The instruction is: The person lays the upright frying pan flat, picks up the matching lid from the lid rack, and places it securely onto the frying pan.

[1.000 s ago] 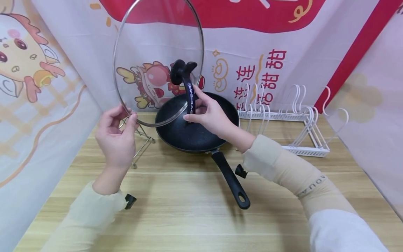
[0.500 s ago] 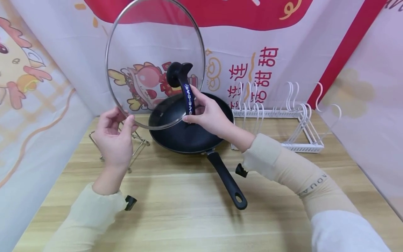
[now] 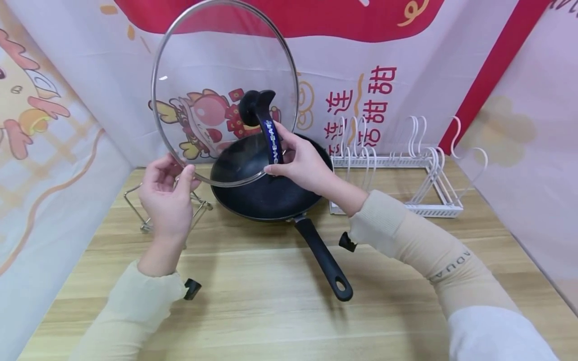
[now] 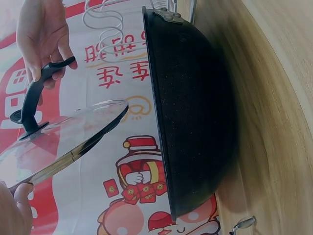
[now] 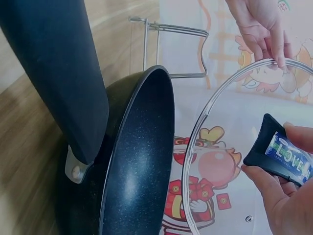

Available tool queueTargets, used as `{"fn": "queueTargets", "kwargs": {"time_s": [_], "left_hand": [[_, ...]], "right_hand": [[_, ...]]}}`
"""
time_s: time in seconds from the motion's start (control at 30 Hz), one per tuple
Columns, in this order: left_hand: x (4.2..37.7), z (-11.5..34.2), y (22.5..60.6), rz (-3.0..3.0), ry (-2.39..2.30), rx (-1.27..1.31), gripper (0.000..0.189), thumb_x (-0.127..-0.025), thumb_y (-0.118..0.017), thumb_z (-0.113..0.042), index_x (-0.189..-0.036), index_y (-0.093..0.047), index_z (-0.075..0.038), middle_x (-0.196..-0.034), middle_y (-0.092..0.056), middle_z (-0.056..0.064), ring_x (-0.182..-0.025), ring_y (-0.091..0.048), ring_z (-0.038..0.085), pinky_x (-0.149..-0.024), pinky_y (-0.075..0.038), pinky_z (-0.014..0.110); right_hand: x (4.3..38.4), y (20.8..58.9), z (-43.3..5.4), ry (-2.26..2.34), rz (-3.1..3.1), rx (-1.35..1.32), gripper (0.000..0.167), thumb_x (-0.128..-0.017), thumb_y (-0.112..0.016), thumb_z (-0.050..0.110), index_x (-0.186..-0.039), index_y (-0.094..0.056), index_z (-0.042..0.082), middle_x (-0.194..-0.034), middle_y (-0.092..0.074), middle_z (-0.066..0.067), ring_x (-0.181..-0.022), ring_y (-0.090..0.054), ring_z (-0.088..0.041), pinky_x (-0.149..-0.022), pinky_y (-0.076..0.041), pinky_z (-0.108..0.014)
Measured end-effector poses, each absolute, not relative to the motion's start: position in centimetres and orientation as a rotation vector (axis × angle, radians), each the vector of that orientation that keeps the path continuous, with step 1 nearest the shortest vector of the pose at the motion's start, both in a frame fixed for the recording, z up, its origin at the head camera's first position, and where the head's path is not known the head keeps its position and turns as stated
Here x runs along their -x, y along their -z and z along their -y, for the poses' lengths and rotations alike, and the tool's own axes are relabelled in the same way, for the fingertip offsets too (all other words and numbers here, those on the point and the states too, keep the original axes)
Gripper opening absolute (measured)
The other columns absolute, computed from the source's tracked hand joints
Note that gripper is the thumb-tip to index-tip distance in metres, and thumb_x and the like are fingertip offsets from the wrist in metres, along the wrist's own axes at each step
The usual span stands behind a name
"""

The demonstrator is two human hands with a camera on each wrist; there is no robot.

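Observation:
A round glass lid [image 3: 217, 60] with a steel rim is held tilted up above a black frying pan [image 3: 271, 200]. My left hand [image 3: 168, 193] pinches the lid's rim at its lower left, thumb in front. With my right hand [image 3: 302, 163] I grip the lid's curved black handle [image 3: 271, 133], which bears a blue label. In the right wrist view the handle [image 5: 281, 152] sits between thumb and fingers. The left wrist view shows the lid [image 4: 63, 142] apart from the pan [image 4: 190, 112]. The pan's long handle [image 3: 322, 260] points toward me.
Behind my left hand stands a wire rack [image 3: 140, 210], partly hidden. A white rack [image 3: 438, 210] with several curved wire dividers is at the right. The wooden table [image 3: 253, 306] meets printed cloth walls at the back and both sides.
The head view has shifted, so the pan and racks appear slightly farther left. Both hands keep their hold on the lid, which turns to face the camera a little more.

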State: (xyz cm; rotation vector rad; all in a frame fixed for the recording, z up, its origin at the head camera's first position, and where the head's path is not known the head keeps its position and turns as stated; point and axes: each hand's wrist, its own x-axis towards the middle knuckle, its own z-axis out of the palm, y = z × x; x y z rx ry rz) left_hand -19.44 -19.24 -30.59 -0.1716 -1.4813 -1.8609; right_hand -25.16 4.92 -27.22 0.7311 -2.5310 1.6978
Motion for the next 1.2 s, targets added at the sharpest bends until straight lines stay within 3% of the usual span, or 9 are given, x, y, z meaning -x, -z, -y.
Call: {"fn": "queueTargets", "kwargs": {"time_s": [0.3, 0.63, 1.2], "left_hand": [[20.0, 19.3, 30.9, 1.502, 1.893, 0.093, 0.026, -0.089, -0.069, 0.015, -0.104, -0.067, -0.007, -0.100, -0.067, 0.011, -0.085, -0.065, 0.017, -0.066, -0.060, 0.021], [20.5, 19.2, 31.1, 1.421, 1.975, 0.103, 0.029, -0.087, -0.068, 0.021, -0.099, -0.067, -0.005, -0.098, -0.066, 0.013, -0.080, -0.063, 0.018, -0.059, -0.058, 0.020], [21.3, 18.8, 31.4, 1.360, 2.147, 0.015, 0.025, -0.089, -0.066, 0.019, -0.103, -0.065, -0.002, -0.101, -0.065, 0.015, -0.081, -0.064, 0.018, -0.057, -0.058, 0.019]], "right_hand": [[25.4, 27.2, -5.1, -1.669, 2.566, -0.698, 0.092, -0.085, -0.083, 0.003, -0.161, -0.033, 0.013, -0.105, -0.063, -0.012, -0.081, -0.068, -0.023, -0.078, -0.058, -0.031], [25.2, 26.7, -5.3, -1.720, 2.606, -0.637, 0.092, -0.086, -0.083, 0.005, -0.162, -0.032, 0.017, -0.112, -0.063, -0.014, -0.093, -0.068, -0.028, -0.079, -0.057, -0.032], [25.0, 26.2, -5.8, -1.734, 2.604, -0.594, 0.090, -0.084, -0.085, 0.007, -0.160, -0.037, 0.015, -0.121, -0.068, -0.012, -0.094, -0.061, -0.022, -0.075, -0.052, -0.028]]}}
